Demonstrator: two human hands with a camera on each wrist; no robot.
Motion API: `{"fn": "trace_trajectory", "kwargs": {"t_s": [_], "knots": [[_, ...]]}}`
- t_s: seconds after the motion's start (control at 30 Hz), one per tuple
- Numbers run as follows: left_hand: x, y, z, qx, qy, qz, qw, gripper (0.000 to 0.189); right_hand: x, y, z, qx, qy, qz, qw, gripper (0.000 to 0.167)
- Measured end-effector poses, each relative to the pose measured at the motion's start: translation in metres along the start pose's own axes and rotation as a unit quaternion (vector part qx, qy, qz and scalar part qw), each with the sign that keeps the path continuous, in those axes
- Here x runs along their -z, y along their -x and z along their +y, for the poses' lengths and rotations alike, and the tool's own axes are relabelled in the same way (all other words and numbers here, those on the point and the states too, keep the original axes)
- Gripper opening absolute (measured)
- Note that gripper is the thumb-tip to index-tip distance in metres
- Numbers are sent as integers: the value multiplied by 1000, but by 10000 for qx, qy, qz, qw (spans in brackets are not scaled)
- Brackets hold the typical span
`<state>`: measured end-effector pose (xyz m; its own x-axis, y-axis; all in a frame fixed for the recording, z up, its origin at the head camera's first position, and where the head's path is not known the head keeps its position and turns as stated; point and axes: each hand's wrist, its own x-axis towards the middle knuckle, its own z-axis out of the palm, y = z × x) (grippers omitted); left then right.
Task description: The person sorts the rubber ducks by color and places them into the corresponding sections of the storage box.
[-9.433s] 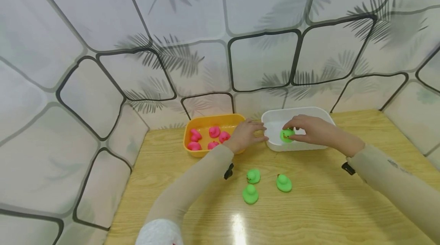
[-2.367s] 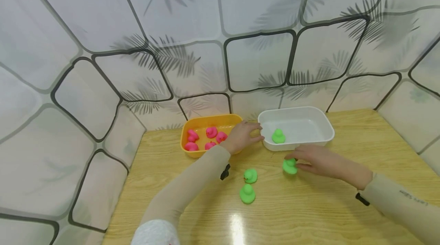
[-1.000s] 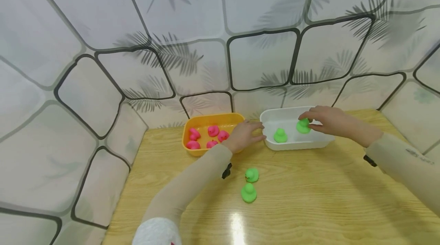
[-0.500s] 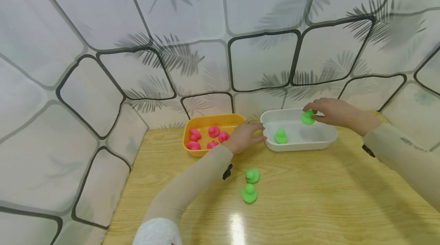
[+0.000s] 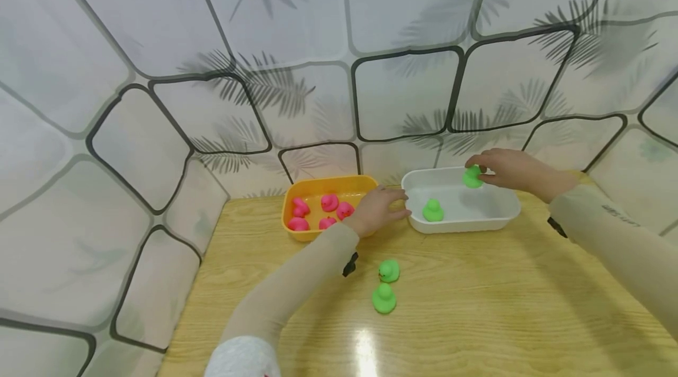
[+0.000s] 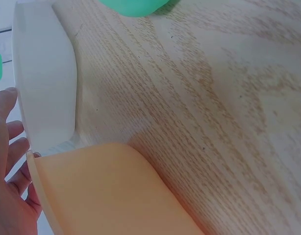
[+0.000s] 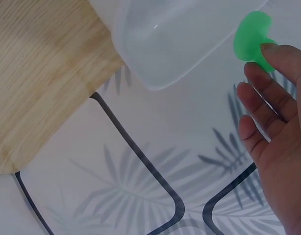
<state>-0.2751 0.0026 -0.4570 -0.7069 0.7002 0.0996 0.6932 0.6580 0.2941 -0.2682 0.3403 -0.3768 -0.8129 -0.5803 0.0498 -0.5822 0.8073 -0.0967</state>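
Observation:
My right hand pinches a green rubber duck by its head between thumb and fingers, over the far rim of the white tray. In the right wrist view the duck hangs from the fingertips beyond the tray's wall. Another green duck sits inside the tray, to the left. My left hand reaches across the orange tray, loosely bent fingertips at the white tray's left rim. The left wrist view shows these fingers right where the two rims meet.
Several pink ducks lie in the orange tray, partly covered by the left hand. Two green ducks, one at the back and one nearer, sit on the wooden table. A patterned wall rises right behind both trays.
My right hand has picked a green duck off the table, carried it into the white tray, then raised it toward the far rim. The left hand has stayed in place.

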Motion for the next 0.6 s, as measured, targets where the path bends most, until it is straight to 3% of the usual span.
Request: {"fn": "trace_trajectory", "kwargs": {"t_s": [0.6], "knots": [[3, 1, 3, 41, -18, -104, 9999, 47, -14, -14, -7, 64, -176, -45, 9998, 32]]}}
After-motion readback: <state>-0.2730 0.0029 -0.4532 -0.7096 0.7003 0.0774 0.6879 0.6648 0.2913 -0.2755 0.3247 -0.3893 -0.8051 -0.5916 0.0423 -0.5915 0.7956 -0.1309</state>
